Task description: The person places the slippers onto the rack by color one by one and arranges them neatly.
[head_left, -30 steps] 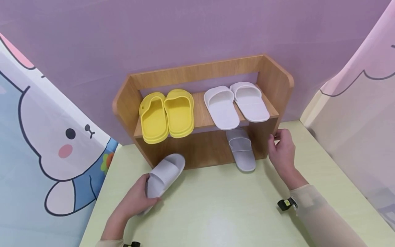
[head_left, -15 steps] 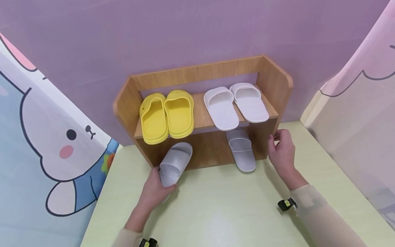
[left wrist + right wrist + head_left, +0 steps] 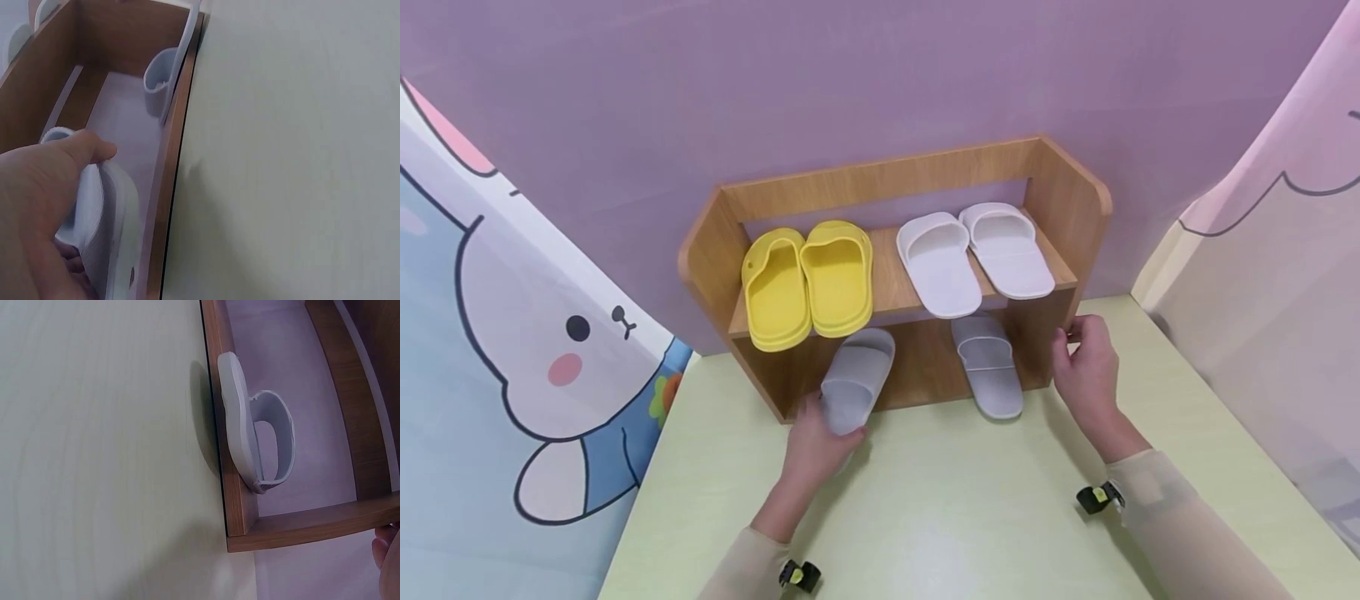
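Note:
My left hand (image 3: 818,443) grips a light grey slide slipper (image 3: 859,367) by its heel end, thumb over one side and fingers round the other. The slipper's toe reaches into the lower shelf of a wooden shoe rack (image 3: 880,183), under the yellow clogs. In the left wrist view the slipper (image 3: 119,219) stands tilted over the rack's front edge. Its matching slipper (image 3: 988,367) sits at the right of the lower shelf, heel out past the edge. At the rack's right side panel, my right hand (image 3: 1086,367) pinches the edge with curled fingers, partly cut off in the right wrist view.
On the upper shelf stand a pair of yellow clogs (image 3: 805,283) at the left and a pair of white slides (image 3: 940,267) at the right. The rack stands on a pale table (image 3: 955,500) against a purple backdrop (image 3: 850,83); printed cloth hangs at both sides.
My left hand has carried the grey slipper right and forward, from over the table before the rack into the lower shelf's opening, turning it straighter. My right hand has stayed at the side panel.

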### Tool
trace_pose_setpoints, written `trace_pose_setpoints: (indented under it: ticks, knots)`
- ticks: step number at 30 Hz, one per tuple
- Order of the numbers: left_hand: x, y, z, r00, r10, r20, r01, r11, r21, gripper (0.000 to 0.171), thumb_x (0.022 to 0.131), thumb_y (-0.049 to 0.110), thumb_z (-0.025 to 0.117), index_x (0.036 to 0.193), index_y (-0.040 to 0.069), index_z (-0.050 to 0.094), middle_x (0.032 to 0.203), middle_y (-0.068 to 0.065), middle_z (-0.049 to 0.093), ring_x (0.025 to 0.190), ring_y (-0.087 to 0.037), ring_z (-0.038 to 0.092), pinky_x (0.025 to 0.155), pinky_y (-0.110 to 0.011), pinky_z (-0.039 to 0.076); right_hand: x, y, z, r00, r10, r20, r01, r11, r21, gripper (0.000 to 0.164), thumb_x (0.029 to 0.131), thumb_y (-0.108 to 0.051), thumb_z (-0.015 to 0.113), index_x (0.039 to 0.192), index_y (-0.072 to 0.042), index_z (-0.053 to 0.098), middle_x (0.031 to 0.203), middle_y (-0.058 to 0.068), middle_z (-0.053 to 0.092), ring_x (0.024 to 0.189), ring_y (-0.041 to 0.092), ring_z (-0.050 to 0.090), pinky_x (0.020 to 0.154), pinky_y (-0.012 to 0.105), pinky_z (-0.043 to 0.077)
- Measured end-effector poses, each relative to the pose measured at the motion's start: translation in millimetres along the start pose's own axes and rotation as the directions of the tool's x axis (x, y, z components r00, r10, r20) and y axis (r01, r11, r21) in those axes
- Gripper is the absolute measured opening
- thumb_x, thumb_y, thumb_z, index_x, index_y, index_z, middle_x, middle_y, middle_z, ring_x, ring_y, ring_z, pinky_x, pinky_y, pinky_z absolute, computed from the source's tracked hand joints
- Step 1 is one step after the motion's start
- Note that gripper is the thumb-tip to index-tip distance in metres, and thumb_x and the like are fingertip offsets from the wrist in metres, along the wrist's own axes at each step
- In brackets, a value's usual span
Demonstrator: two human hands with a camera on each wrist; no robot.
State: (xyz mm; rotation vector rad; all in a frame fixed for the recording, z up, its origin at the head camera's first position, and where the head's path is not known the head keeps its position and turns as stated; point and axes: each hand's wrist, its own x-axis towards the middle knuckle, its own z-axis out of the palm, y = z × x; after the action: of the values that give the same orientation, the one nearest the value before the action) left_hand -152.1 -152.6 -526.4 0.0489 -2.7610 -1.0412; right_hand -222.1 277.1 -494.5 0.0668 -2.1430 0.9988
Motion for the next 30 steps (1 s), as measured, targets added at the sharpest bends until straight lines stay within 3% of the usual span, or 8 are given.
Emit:
trace_pose_setpoints:
  ticks: [5,10,16,20,26,30]
  knots:
    - [6.1,15.1,14.0,0.999,-0.03,0.01,0.03,0.999,0.009,0.098,0.077,0.042,0.095,0.146,-0.011,0.05,0.125,-0.025,0.065,0.107,-0.041,0.068,0.09,-0.058,0.06,0,1,0,1.0,0.0,0.005,0.0,1.0,-0.002,0.014,0.104,-0.005,0.065,0.112,0.005,0.06,0.105,0.024,0.065,0.087,0.042,0.067,0.069,0.028,0.04]
    - [12.3,34.2,24.9,0.996,-0.08,0.039,0.079,0.996,0.046,0.105,0.077,0.048,0.094,0.15,-0.012,0.047,0.129,-0.027,0.062,0.107,-0.043,0.07,0.088,-0.058,0.063,1,-1,0,1.0,-0.007,0.002,0.007,1.0,0.001,0.013,0.103,-0.003,0.064,0.111,0.007,0.06,0.104,0.023,0.066,0.087,0.041,0.068,0.07,0.028,0.041]
    - [21.9,59.2,41.3,0.996,-0.074,0.056,0.066,0.99,0.127,0.105,0.079,0.056,0.088,0.149,-0.01,0.049,0.133,-0.026,0.056,0.107,-0.042,0.066,0.083,-0.056,0.063,1,-2,-1,1.0,-0.016,0.0,0.016,1.0,0.005,0.012,0.102,-0.001,0.064,0.11,0.008,0.059,0.102,0.024,0.065,0.089,0.042,0.069,0.068,0.028,0.039]
    - [26.3,73.4,49.6,0.995,-0.084,0.049,0.077,0.989,0.128,0.103,0.078,0.056,0.088,0.147,-0.01,0.049,0.131,-0.027,0.054,0.105,-0.043,0.067,0.08,-0.059,0.064,1,0,-1,1.0,-0.009,0.009,0.009,1.0,-0.005,0.012,0.102,-0.002,0.064,0.11,0.006,0.06,0.103,0.024,0.065,0.092,0.042,0.07,0.069,0.031,0.04]
    - [31.5,83.1,60.4,0.997,-0.077,0.021,0.074,0.993,0.096,0.104,0.078,0.052,0.095,0.149,-0.009,0.05,0.132,-0.028,0.052,0.106,-0.046,0.068,0.078,-0.063,0.064,0,1,-1,1.0,-0.009,0.013,0.009,1.0,-0.01,0.012,0.102,-0.003,0.064,0.11,0.005,0.06,0.103,0.024,0.064,0.092,0.042,0.069,0.069,0.033,0.041]
    - [36.8,83.8,68.4,0.998,-0.059,-0.01,0.06,0.987,0.151,0.103,0.078,0.055,0.094,0.148,-0.008,0.053,0.129,-0.027,0.054,0.101,-0.045,0.07,0.074,-0.061,0.064,1,2,-1,1.0,-0.018,0.0,0.018,1.0,-0.008,0.012,0.102,-0.002,0.064,0.109,0.005,0.06,0.102,0.024,0.064,0.091,0.042,0.069,0.069,0.032,0.041]
